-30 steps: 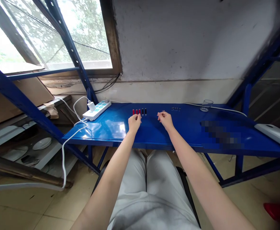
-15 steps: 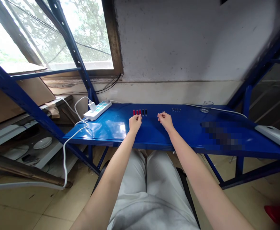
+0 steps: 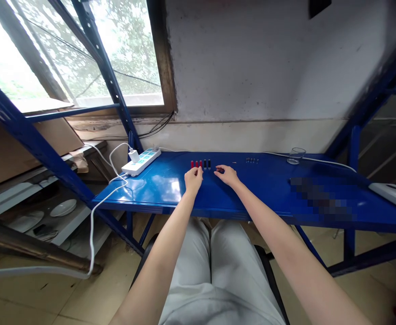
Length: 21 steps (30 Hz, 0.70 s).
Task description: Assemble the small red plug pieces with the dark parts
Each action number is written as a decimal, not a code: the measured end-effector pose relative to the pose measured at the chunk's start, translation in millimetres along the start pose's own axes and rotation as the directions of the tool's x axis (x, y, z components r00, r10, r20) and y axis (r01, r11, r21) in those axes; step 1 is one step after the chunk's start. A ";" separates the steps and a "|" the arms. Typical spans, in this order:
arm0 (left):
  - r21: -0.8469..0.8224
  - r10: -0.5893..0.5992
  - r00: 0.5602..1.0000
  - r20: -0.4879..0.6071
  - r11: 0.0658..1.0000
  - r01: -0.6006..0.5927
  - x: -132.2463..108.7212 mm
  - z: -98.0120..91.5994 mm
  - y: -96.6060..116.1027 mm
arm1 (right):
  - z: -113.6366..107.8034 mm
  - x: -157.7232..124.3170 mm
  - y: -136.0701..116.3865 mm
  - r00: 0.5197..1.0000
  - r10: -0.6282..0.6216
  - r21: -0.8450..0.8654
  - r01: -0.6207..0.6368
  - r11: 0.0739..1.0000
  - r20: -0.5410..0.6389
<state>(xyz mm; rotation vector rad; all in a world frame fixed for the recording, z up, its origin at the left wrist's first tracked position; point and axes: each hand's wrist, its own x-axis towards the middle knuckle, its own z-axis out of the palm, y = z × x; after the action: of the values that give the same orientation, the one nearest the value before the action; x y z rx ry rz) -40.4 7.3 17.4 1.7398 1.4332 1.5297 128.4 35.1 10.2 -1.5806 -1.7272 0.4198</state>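
My left hand (image 3: 193, 179) is closed in a pinch just in front of a row of small red cylinders (image 3: 196, 164); whatever sits in its fingertips is too small to name. Two small black cylinders (image 3: 207, 164) stand in the same row, to the right of the red ones. My right hand (image 3: 228, 175) hovers over the table to the right of the row, fingers curled together, with something small and dark at the fingertips that I cannot make out. Beyond it lie a tiny metallic piece (image 3: 234, 162) and several small metal pins (image 3: 252, 160).
A white power strip (image 3: 142, 162) with a plugged-in charger is on the left of the blue table (image 3: 157, 192). At the right are a clear glass (image 3: 296, 156), a blurred dark object (image 3: 321, 198) and a white device (image 3: 392, 196). Blue rack posts frame both sides.
My right hand has moved left, closer to the black cylinders and my left hand. My left hand stays pinched by the red cylinders. The view has shifted slightly.
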 end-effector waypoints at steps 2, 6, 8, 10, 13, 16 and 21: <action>-0.003 0.003 1.000 -0.002 1.000 -0.003 0.0 -0.5 1.0 | 6.9 9.0 -4.3 0.998 0.055 -0.110 -0.054 0.992 0.007; 0.022 0.011 1.000 -0.005 1.000 -0.011 0.1 -0.5 0.6 | 20.0 25.4 -10.4 0.994 0.106 -0.222 -0.107 0.969 -0.019; 0.027 0.013 1.000 -0.002 1.000 -0.013 -0.1 0.0 -0.3 | 25.6 31.6 -12.0 0.991 0.126 -0.233 -0.131 0.964 -0.034; 0.026 0.018 1.000 0.000 0.999 -0.018 -0.3 0.4 -0.9 | 30.1 35.7 -13.5 0.989 0.144 -0.234 -0.150 0.961 -0.040; 0.025 0.021 1.000 -0.004 0.999 -0.021 0.0 0.7 -1.2 | 34.7 38.2 -16.1 0.985 0.165 -0.243 -0.172 0.955 -0.049; 0.028 0.011 1.000 0.000 1.000 -0.011 0.7 0.7 -1.2 | 37.3 37.9 -19.0 0.981 0.181 -0.237 -0.194 0.952 -0.076; 0.034 -0.002 1.000 0.010 0.999 0.002 1.1 0.6 -2.2 | 38.4 35.4 -23.0 0.978 0.181 -0.225 -0.199 0.954 -0.101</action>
<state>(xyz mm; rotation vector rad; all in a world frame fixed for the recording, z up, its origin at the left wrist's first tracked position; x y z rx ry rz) -41.0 9.4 15.9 1.7625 1.4635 1.5018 86.4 73.8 10.7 -1.9168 -1.6165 0.2477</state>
